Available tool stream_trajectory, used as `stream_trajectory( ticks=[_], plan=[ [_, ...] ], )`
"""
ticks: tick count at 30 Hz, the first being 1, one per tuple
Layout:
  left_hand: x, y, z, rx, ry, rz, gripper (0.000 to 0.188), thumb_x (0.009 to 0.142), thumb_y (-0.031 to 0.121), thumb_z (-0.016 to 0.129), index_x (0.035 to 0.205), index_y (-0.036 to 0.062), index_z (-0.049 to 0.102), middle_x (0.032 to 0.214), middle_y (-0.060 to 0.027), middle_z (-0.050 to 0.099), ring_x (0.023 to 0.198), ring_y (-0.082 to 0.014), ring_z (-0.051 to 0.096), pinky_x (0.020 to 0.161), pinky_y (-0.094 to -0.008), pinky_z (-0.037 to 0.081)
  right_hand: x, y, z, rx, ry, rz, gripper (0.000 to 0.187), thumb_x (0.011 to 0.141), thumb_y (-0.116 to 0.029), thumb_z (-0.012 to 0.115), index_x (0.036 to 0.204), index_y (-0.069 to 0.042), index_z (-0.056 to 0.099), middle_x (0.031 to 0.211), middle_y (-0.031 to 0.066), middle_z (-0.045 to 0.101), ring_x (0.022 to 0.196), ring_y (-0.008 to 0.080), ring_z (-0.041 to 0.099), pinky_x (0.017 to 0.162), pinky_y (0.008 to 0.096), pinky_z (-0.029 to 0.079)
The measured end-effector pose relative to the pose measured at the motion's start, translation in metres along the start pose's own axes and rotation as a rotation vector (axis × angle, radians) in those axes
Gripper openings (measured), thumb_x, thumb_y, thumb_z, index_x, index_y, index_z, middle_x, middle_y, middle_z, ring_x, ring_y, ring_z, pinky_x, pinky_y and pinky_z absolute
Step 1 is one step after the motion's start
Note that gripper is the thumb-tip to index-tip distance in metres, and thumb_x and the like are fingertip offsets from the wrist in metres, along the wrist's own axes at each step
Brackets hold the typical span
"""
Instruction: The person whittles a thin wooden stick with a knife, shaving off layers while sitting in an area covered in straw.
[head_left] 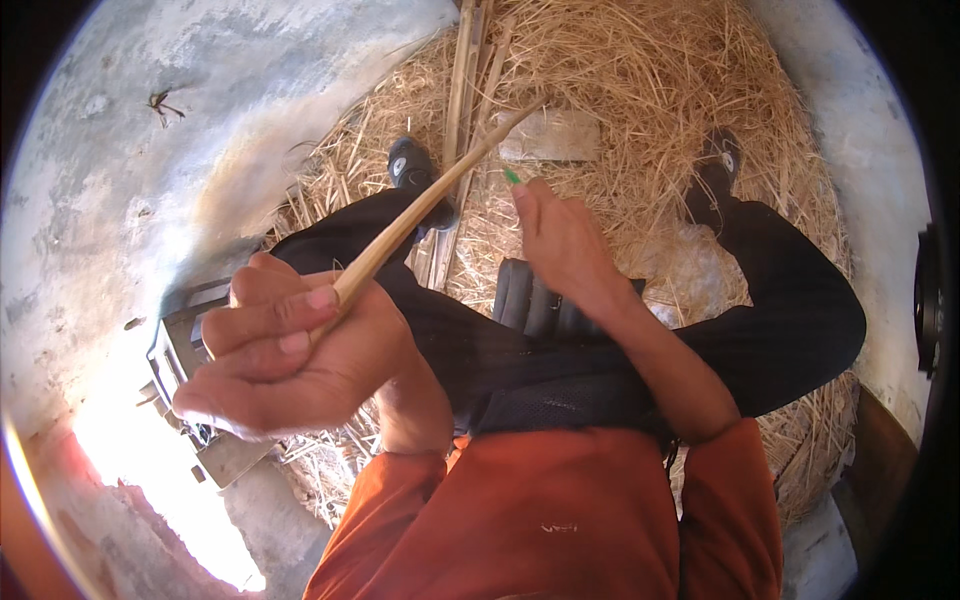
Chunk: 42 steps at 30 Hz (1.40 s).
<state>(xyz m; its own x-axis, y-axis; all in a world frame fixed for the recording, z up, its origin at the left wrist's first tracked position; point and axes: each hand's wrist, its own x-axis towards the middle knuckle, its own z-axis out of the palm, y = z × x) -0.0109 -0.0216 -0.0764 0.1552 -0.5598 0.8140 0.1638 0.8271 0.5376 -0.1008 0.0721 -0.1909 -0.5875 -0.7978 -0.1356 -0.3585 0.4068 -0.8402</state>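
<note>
My left hand is closed around the thick end of a long, pale wooden stick. From my fist the stick slants up and to the right, narrowing to a thin far end over the straw. To the right of the stick, my right hand is closed, with thumb and forefinger pinched together. A small bright green thing pokes out of that pinch. The rest of it is hidden by my fingers, so its kind cannot be told. It appears apart from the stick in this view.
Loose straw covers the floor between pale, stained walls. Long wooden strips and a flat, light slab lie ahead. My legs are spread, with a dark ridged object between them. A dark, boxy device stands at left.
</note>
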Motion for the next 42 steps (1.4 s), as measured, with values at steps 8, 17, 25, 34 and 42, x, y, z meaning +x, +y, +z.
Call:
stream_trajectory(
  ticks=[8,17,25,34,42],
  plan=[
    [0.004,-0.01,0.004,0.005,0.084,0.029,0.051,0.099,0.036,0.029,0.053,0.0135,0.032,0.048,-0.0021,0.036,0.037,-0.0066,0.02,0.04,-0.0213,0.018,-0.039,-0.045,-0.024,0.33,-0.17,-0.174,0.028,0.096,-0.027,0.042,0.082,-0.003,0.046,0.052,0.0209,0.051,0.049,0.0423,0.052,0.047,0.0499,0.039],
    [0.002,-0.005,0.003,-0.088,0.03,0.04,0.049,0.097,0.031,0.032,0.052,0.0131,0.031,0.049,-0.0004,0.032,0.038,-0.0064,0.018,0.038,-0.02,0.015,-0.044,-0.072,-0.038,0.217,-0.184,-0.207,0.028,0.094,-0.029,0.045,0.081,-0.004,0.046,0.048,0.019,0.05,0.047,0.0411,0.053,0.044,0.0486,0.042],
    [0.012,-0.01,-0.001,-0.058,0.094,-0.031,0.046,0.093,0.021,0.036,0.049,0.0134,0.027,0.047,-0.0008,0.03,0.032,-0.0064,0.018,0.034,-0.0209,0.016,-0.032,-0.05,-0.013,-0.035,-0.06,-0.32,0.029,0.094,-0.03,0.044,0.088,-0.003,0.05,0.055,0.0212,0.055,0.056,0.0397,0.059,0.049,0.0483,0.047],
    [0.003,-0.003,0.015,-0.135,0.105,-0.032,0.036,0.084,0.016,0.038,0.052,0.0133,0.023,0.049,0.001,0.027,0.035,-0.0054,0.018,0.034,-0.0179,0.012,-0.019,0.013,0.001,-0.159,-0.077,0.156,0.042,0.096,-0.036,0.037,0.091,0.002,0.055,0.07,0.0275,0.059,0.067,0.046,0.058,0.061,0.0519,0.046],
    [0.006,-0.005,0.0,-0.134,0.02,-0.119,0.041,0.087,0.026,0.037,0.05,0.0136,0.026,0.05,0.0002,0.03,0.035,-0.0061,0.016,0.036,-0.0201,0.015,-0.03,-0.021,-0.031,0.117,-0.067,-0.013,0.036,0.095,-0.034,0.042,0.086,0.0,0.053,0.056,0.0237,0.054,0.055,0.044,0.055,0.053,0.0518,0.044]
  ],
)
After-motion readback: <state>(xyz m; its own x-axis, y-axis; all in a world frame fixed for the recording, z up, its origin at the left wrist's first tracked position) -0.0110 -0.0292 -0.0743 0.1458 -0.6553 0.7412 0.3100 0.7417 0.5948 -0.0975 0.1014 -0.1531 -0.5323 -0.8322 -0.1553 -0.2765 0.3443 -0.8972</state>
